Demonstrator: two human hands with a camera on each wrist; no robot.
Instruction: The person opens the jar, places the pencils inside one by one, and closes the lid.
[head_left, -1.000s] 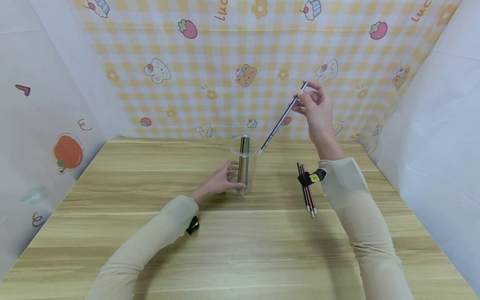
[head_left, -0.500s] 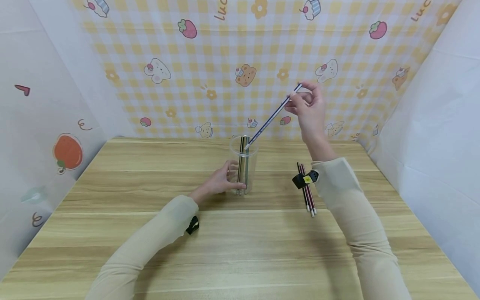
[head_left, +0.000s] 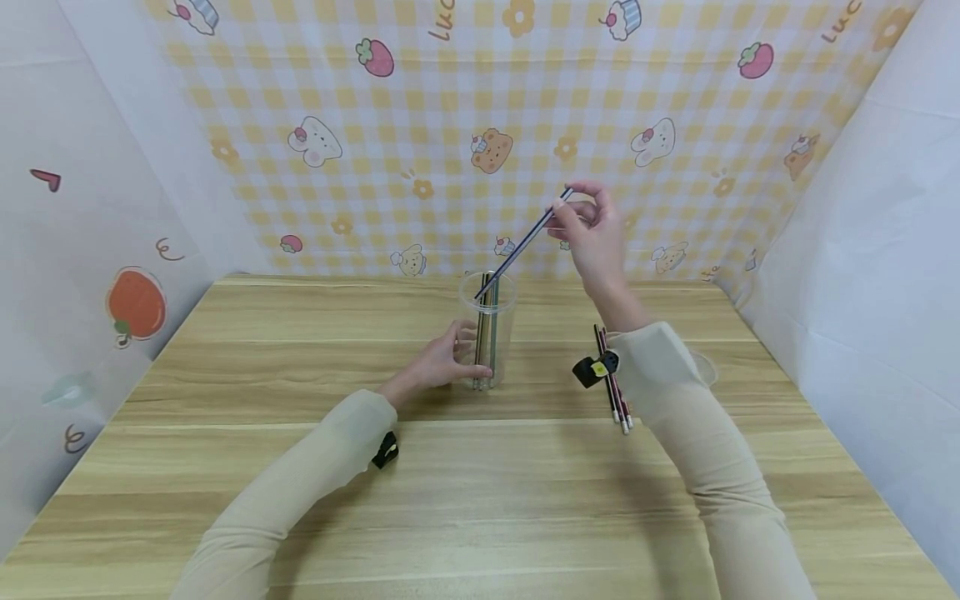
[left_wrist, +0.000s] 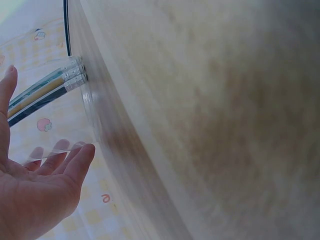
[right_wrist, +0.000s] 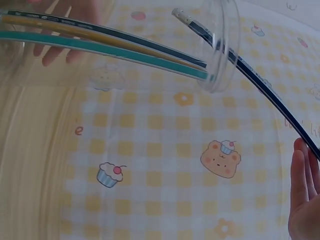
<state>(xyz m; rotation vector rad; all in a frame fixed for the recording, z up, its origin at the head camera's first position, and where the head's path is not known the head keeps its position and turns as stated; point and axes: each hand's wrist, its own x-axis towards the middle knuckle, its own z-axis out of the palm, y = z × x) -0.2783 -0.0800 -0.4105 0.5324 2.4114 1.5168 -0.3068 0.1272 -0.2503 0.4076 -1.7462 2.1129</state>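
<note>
A clear plastic cup stands on the table, and my left hand grips it low on its left side, thumb across the front. Inside are a dark, a yellow and a green pencil, upright, eraser ends at the bottom in the left wrist view. My right hand, above and right of the cup, pinches a blue-and-white striped pencil near its upper end. That pencil slants down to the left, its eraser end within the cup's mouth. Several dark and red pencils lie to the right, partly behind the right wrist strap.
The wooden table runs back to a yellow checked cloth close behind the cup. White cloth walls stand on both sides. Black camera straps sit on the wrists.
My right hand has moved left and slightly down, bringing the striped pencil's eraser end from right of the cup into its mouth. The left hand and cup have stayed put.
</note>
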